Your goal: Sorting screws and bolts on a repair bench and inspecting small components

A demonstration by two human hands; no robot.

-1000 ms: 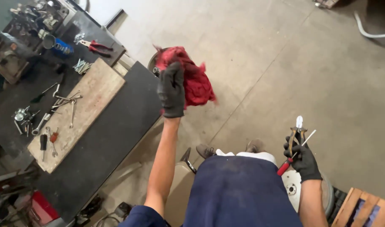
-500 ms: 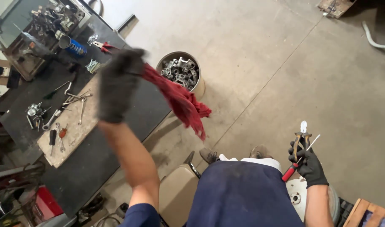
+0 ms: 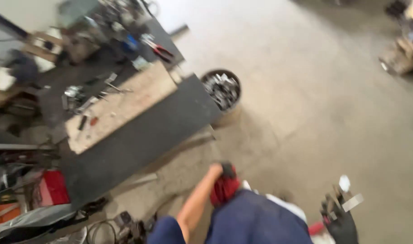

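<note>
1. Dropping from its raised reach over the workbench half a second ago, the left hand (image 3: 225, 171) in its dark work glove now sits low against the person's body, fingers pressed shut on the crumpled red cloth rag (image 3: 224, 189), which is bunched at the waist of the dark blue garment (image 3: 256, 221)

2. Holding low at the lower right much as before, the right hand (image 3: 339, 221), also in a dark glove, is closed round a small cluster of tools (image 3: 346, 194): a pale flat blade or tag juts up and a red handle shows below; motion blur hides what each piece is

3. Judging from that shift, the rag has been drawn in from the bench side to the person's own front, so the cloth work appears to have moved off the bench

4. Standing on the bare concrete floor (image 3: 315, 104) at the far corner of the long dark-topped workbench (image 3: 139, 140), a round metal bucket (image 3: 222, 92) is heaped with grey metal scrap

5. Lying on the bench, a pale wooden board (image 3: 125, 106) carries scattered small tools, with red-handled pliers (image 3: 160, 52) and a blue object (image 3: 132, 43) further back

6. Showing at the left edge below the bench, a red boxy container (image 3: 53, 187); at the upper right a pale stack of boxes or timber (image 3: 403, 52); no label or sign is legible in the blur
</note>
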